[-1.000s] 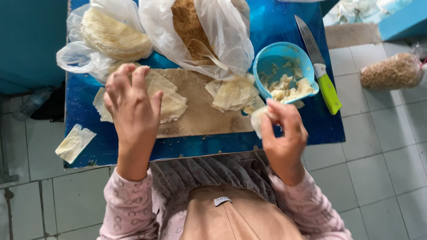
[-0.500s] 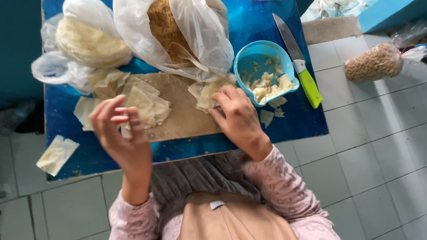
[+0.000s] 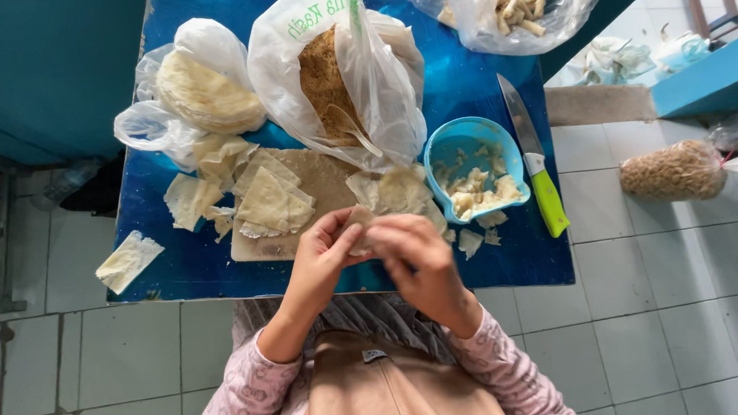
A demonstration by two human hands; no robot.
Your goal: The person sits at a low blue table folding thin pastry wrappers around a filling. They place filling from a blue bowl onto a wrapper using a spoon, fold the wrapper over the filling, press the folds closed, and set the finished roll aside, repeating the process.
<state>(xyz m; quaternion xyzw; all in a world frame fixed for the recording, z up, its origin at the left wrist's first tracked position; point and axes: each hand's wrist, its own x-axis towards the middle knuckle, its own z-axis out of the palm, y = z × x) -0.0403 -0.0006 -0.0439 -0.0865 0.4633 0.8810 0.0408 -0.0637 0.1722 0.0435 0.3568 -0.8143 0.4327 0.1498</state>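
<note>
My left hand point(image 3: 319, 259) and my right hand point(image 3: 415, 260) meet over the near edge of the wooden cutting board point(image 3: 317, 185), both pinching a small pale pastry wrapper point(image 3: 358, 223) between the fingertips. Cut wrapper pieces point(image 3: 272, 202) lie stacked on the board's left half, and more wrappers point(image 3: 397, 189) sit at its right. A light blue bowl point(image 3: 472, 167) with pale filling stands just right of the board, close to my right hand.
The blue table point(image 3: 480, 84) carries a bag of round wrappers point(image 3: 203, 94), a bag of brown crumbs point(image 3: 328, 75), a bag of finished rolls point(image 3: 518, 2) and a green-handled knife point(image 3: 535, 169). A tied bag of nuts point(image 3: 674, 170) lies on the tiled floor.
My right hand left the wrapper pile near the bowl and came back toward me. My left hand moved right off the stacked pieces, and both now hold one wrapper together.
</note>
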